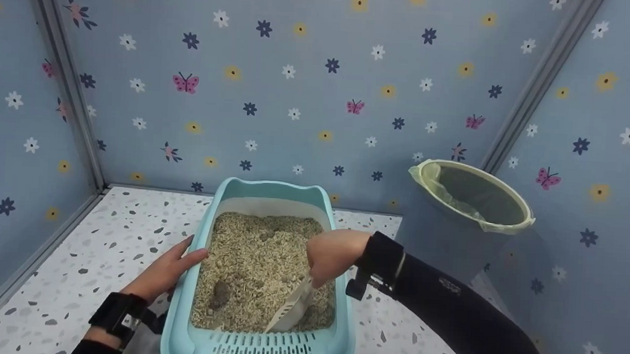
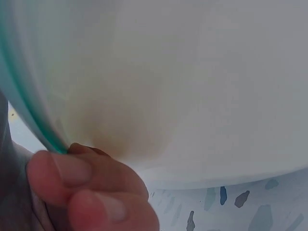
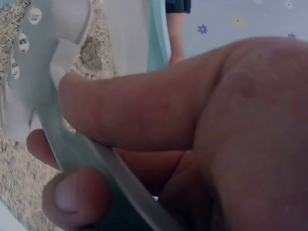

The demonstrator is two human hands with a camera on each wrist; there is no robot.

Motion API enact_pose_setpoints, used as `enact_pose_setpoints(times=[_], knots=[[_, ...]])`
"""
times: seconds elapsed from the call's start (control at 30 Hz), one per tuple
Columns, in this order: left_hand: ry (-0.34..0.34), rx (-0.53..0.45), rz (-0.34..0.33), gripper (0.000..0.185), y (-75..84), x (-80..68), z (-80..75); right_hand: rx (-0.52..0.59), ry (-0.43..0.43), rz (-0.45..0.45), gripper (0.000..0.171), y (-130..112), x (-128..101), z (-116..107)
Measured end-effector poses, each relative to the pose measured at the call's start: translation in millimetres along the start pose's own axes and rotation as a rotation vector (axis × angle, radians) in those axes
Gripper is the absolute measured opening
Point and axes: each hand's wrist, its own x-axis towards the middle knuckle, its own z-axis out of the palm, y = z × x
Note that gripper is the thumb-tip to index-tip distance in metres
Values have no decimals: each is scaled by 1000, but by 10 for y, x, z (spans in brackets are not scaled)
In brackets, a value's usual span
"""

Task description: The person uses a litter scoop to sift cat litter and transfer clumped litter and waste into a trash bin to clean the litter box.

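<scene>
A light blue litter box [image 1: 204, 236] full of tan litter [image 1: 256, 260] sits on the speckled floor. My right hand [image 1: 332, 256] grips the handle of a white slotted scoop [image 1: 292, 308], whose blade rests in the litter near the front right corner. In the right wrist view my thumb and fingers [image 3: 139, 115] wrap the scoop handle [image 3: 62, 139]. My left hand [image 1: 167, 269] holds the box's left rim, fingers over the edge. In the left wrist view its fingertips [image 2: 91, 187] press against the box's pale wall [image 2: 192, 86]. A dark clump [image 1: 220, 292] lies in the litter at the front left.
A round bin with a pale green liner [image 1: 473, 199] stands at the right, beside the box, against the flowered blue wall. Walls close in on three sides. Speckled floor [image 1: 112, 231] lies to the left of the box.
</scene>
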Motion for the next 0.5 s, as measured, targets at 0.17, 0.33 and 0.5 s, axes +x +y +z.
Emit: enact_pose_setpoints(times=[0.17, 0.33, 0.5], knots=[[6, 0, 8, 88, 14, -2, -7, -6, 47, -15, 59, -167, 135, 169], [-8, -8, 41, 87, 34, -14, -16, 64, 106, 35, 65, -405, 232, 394], [-9, -7, 55, 86, 49, -11, -27, 202, 120, 80, 48, -633, 310, 566]])
